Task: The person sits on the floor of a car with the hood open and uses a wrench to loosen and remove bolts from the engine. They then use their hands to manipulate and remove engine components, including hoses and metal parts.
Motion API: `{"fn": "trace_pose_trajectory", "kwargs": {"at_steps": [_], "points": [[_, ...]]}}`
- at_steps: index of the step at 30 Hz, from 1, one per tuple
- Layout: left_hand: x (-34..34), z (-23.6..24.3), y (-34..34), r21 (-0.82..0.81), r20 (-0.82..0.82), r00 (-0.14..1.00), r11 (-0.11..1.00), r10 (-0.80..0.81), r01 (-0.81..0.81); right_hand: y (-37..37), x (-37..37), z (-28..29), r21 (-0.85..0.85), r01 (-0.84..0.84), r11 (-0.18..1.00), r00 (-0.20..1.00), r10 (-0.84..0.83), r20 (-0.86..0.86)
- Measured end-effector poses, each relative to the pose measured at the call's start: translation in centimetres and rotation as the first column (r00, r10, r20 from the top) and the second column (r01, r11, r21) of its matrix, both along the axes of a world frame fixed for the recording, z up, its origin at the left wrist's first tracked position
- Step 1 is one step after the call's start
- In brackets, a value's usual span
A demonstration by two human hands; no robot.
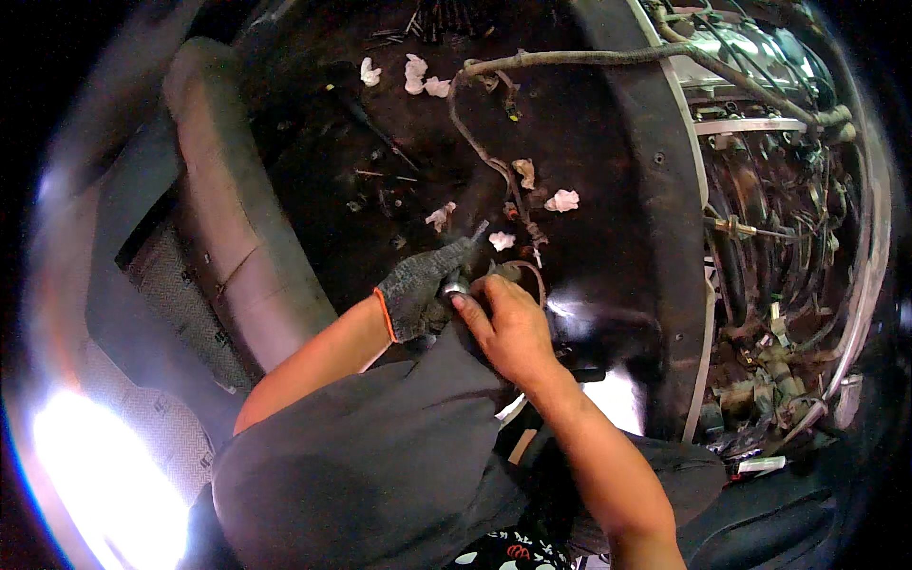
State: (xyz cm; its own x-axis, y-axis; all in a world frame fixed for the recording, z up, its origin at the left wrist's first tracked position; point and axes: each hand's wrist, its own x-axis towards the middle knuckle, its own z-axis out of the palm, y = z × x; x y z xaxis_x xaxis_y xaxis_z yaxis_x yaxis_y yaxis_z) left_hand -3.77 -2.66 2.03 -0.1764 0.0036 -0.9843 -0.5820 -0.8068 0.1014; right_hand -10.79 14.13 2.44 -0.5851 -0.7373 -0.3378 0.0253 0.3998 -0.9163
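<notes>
My left hand (425, 283) wears a dark grey knit glove with an orange cuff. Its fingers are closed around a thin metal rod (482, 231), whose tip sticks out past the glove toward the far side. Bare, my right hand (509, 326) is bent at the fingers, with the thumb against a short silver metal cylinder (457, 285) between both hands. Whether the rod and cylinder are one tool is hidden by the fingers. Both hands meet above my dark-trousered leg (380, 437). A crumpled white wad (501, 241) lies just beyond them on the dark floor.
Ahead lie more crumpled wads (562, 200), a long dark tool (378, 133) and several bolts (442, 19). A sheathed cable (570, 59) crosses the floor. On the right, an opening behind a panel edge (698, 190) shows hoses and machinery (769, 190). A grey padded seat (247, 209) stands left.
</notes>
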Motion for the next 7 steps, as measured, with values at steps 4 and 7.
{"fn": "trace_pose_trajectory", "kwargs": {"at_steps": [4,7], "points": [[1.6,-0.7,1.4,-0.152,0.050,0.999,0.988,0.003,0.004,1.0,0.6,1.0,-0.066,-0.012,0.998,1.000,0.014,0.025],[1.9,-1.1,0.4,-0.235,0.038,0.990,0.961,-0.139,0.144,1.5,-0.1,1.4,-0.163,-0.076,0.984,0.996,0.081,0.025]]}}
